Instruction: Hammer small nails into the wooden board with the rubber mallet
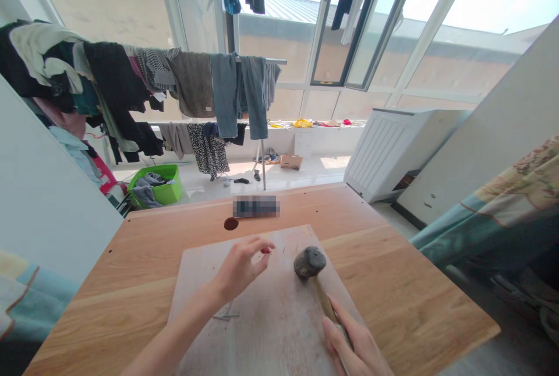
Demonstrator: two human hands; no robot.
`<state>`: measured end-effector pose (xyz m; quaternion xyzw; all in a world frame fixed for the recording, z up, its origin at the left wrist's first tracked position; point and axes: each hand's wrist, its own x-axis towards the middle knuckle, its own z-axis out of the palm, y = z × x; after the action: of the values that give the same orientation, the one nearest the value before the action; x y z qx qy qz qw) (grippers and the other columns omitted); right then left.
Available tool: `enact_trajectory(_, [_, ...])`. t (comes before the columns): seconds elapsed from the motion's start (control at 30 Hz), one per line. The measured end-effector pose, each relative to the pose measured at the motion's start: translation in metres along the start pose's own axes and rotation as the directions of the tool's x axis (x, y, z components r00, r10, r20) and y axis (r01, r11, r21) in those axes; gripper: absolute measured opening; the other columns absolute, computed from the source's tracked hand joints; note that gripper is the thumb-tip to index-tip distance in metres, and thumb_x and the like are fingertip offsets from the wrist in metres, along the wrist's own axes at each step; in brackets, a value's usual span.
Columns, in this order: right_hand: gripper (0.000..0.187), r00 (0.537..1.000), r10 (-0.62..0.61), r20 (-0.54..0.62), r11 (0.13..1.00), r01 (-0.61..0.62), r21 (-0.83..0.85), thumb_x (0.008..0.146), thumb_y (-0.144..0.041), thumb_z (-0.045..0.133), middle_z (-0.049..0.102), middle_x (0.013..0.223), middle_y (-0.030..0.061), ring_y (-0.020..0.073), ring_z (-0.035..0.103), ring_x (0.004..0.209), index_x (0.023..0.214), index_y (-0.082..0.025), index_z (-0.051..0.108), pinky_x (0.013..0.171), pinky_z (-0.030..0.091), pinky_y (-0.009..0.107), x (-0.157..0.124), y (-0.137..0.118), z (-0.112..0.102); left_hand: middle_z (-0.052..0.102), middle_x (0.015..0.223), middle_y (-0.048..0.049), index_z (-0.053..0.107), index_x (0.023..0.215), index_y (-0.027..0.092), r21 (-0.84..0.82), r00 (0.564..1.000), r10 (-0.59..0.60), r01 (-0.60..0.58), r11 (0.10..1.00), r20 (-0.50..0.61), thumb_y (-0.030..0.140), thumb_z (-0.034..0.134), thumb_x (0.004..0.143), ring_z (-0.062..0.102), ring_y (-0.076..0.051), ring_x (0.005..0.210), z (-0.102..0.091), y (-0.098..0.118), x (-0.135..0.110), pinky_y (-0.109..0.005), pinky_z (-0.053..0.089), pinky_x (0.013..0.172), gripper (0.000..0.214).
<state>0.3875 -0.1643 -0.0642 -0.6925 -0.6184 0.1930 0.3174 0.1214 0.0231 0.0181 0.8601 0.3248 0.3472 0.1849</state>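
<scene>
My right hand (351,338) is wrapped round the wooden handle of a mallet (310,262). Its dark, blocky head is raised over the right side of a pale board (257,341). Over the upper middle of the board is my left hand (244,262), with thumb and fingers curled and a small gap between the tips. A small reddish spot shows at the fingertips; I cannot tell what it is. Thin nails (284,249) seem to stand in the board just right of these fingers. Several loose nails (226,313) lie beside my left forearm.
The board rests on a wooden table (388,283) with a round hole (231,224) near its far edge. A blurred-out dark object (256,206) lies beyond it. Past the table are a laundry-hung rack (262,160), a green basin (168,191) and a white cabinet (384,149).
</scene>
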Motion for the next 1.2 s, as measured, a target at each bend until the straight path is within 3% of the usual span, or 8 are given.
enact_trajectory(0.13, [0.047,0.994,-0.094,-0.05,0.989,0.088,-0.118,0.101,-0.057,0.049,0.072,0.143,0.0084,0.0358,0.073,0.123,0.124,-0.029,0.08,0.102,0.061,0.044,-0.011,-0.002,0.007,0.077,0.085,-0.0019,0.073,0.088,0.019,-0.289,0.957,-0.291,0.278,0.916,-0.001,0.019,0.063,0.088,0.068,-0.017,0.076,0.015,-0.016,0.015,-0.028,0.052,0.075,0.01])
enact_trajectory(0.4, [0.053,0.993,-0.069,0.096,0.991,0.079,-0.108,0.101,-0.051,0.054,0.066,0.149,0.0097,0.0327,0.071,0.126,0.142,-0.021,0.068,0.104,0.061,0.037,-0.005,-0.002,-0.006,0.074,0.085,-0.0022,0.072,0.088,0.018,-0.257,0.959,-0.263,0.282,0.924,0.105,0.013,0.059,0.084,0.063,-0.015,0.072,0.019,-0.011,0.006,-0.026,0.048,0.071,0.014])
enact_trajectory(0.5, [0.052,1.0,0.024,0.0,0.999,-0.024,-0.038,0.101,-0.053,0.055,0.071,0.143,0.0108,0.0328,0.073,0.123,0.141,-0.022,0.07,0.102,0.062,0.037,-0.002,-0.008,-0.006,0.074,0.086,-0.003,0.072,0.09,0.018,-0.246,0.96,-0.255,0.277,0.929,0.119,0.012,0.059,0.084,0.065,-0.016,0.076,0.018,-0.011,0.006,-0.027,0.049,0.074,0.015])
enact_trajectory(0.6, [0.049,0.992,0.11,-0.065,0.989,-0.104,0.101,0.098,-0.056,0.06,0.081,0.125,0.012,0.0343,0.078,0.111,0.133,-0.024,0.075,0.093,0.065,0.038,0.003,-0.022,-0.01,0.074,0.087,-0.0033,0.071,0.096,0.018,-0.249,0.957,-0.266,0.288,0.925,0.119,0.011,0.059,0.083,0.067,-0.017,0.077,0.02,-0.013,0.006,-0.027,0.051,0.075,0.019])
enact_trajectory(0.73, [0.056,0.987,0.152,0.052,0.962,-0.16,0.223,0.095,-0.06,0.061,0.084,0.084,0.008,0.0289,0.079,0.076,0.135,-0.023,0.073,0.064,0.064,0.032,0.018,-0.051,-0.018,0.075,0.088,-0.0027,0.07,0.105,0.019,-0.257,0.953,-0.281,0.301,0.918,0.112,0.011,0.059,0.083,0.067,-0.017,0.076,0.022,-0.016,0.004,-0.028,0.052,0.076,0.026])
enact_trajectory(0.83, [0.066,0.971,0.162,0.174,0.931,-0.209,0.299,0.101,-0.061,0.046,0.057,0.046,-0.0057,0.0171,0.056,0.038,0.148,-0.016,0.06,0.04,0.048,0.024,0.031,-0.079,-0.018,0.075,0.089,-0.0026,0.07,0.108,0.018,-0.284,0.95,-0.292,0.312,0.907,0.11,0.011,0.06,0.083,0.067,-0.017,0.077,0.023,-0.017,0.004,-0.028,0.053,0.077,0.029])
enact_trajectory(0.93, [0.072,0.966,0.128,0.225,0.918,-0.201,0.341,0.103,-0.061,0.038,0.042,0.044,-0.011,0.0129,0.042,0.031,0.152,-0.01,0.052,0.036,0.039,0.022,0.042,-0.101,-0.01,0.075,0.087,-0.0016,0.07,0.11,0.018,-0.306,0.948,-0.303,0.32,0.897,0.102,0.011,0.06,0.082,0.067,-0.016,0.076,0.022,-0.015,0.004,-0.028,0.053,0.078,0.031])
enact_trajectory(1.2, [0.056,0.996,0.01,0.094,0.98,-0.029,0.198,0.102,-0.055,0.051,0.077,0.067,0.0045,0.0251,0.078,0.068,0.141,-0.02,0.068,0.063,0.064,0.029,0.042,-0.098,-0.004,0.071,0.093,-0.0024,0.069,0.11,0.018,-0.323,0.939,-0.318,0.342,0.882,0.128,0.01,0.062,0.076,0.064,-0.016,0.077,0.015,-0.013,0.01,-0.027,0.052,0.074,0.036])
